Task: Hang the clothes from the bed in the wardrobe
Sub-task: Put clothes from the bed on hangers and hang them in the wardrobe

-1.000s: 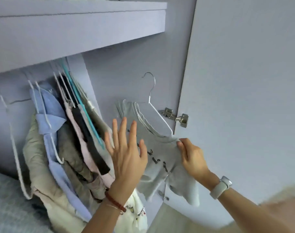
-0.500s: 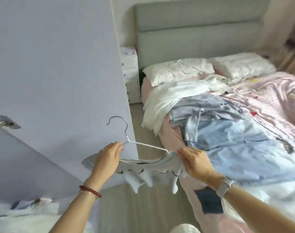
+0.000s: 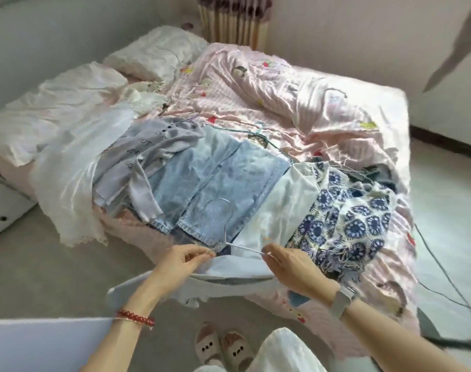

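Both hands [image 3: 237, 261] on hanger [image 3: 245, 247] at bed [image 3: 389, 108] edge

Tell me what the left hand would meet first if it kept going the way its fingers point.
The left hand points right, along the white wire hanger. Going on, it would probably first meet the right hand pinching the hanger's other end; depth is unclear, so it might pass above the pale blue garment.

Bedroom surroundings, as I see them from the head camera

I see two pillows [image 3: 153, 49] at the bed's far left corner, a striped curtain [image 3: 234, 20] against the wall beyond them, a white drawer unit [image 3: 3, 208] beside the bed's left edge, grey floor [image 3: 54, 269], and slippers [image 3: 223, 345] near the bottom of view.
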Motion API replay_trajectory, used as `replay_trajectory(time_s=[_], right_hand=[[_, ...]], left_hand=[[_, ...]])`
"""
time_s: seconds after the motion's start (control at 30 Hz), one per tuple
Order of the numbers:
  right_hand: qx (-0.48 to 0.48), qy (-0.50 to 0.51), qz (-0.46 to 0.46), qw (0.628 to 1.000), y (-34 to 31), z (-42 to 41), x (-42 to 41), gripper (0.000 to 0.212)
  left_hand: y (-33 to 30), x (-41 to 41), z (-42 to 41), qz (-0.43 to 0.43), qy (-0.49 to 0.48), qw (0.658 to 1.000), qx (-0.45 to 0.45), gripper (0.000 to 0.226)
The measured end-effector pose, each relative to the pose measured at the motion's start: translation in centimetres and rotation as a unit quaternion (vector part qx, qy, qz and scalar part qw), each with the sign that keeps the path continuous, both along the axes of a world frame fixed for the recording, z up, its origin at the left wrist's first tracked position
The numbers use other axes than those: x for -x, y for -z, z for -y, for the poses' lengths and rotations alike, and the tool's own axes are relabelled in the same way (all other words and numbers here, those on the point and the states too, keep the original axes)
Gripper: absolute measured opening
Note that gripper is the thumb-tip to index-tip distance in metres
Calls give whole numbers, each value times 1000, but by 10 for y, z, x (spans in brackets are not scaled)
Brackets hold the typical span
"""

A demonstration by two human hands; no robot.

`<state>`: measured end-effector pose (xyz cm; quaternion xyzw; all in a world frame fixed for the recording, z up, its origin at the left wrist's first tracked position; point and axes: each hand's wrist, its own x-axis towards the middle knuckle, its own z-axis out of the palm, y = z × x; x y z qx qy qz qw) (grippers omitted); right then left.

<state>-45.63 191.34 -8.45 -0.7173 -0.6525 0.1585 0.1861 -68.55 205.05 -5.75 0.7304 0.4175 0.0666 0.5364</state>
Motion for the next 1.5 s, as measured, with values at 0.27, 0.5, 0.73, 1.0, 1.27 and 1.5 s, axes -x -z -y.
replay_trajectory(time_s=[0.27,0.5,0.73,1.0,1.27,1.5], right_hand=[[-65,242,14,968,-22,50,-55,20],[-175,375,120,902,-50,50,-150,7],[-226,438,113,863,-53,11,-304,8],[-70,471,-32,879,49,-49,-454,19],[279,327,-16,902,174,-48,-436,49],[272,368,-75,886,172,-63,-383,52]], left_hand=[[15,-131,-17,21,132,990,55,10],[-13,-271,-21,84,138,987,-14,10],[-31,-430,-41,107,64,984,-127,16],[71,-528,-43,-144,151,949,-237,55],[192,-465,-4,-356,350,860,-102,65],[194,-451,-23,-317,330,869,-189,57]])
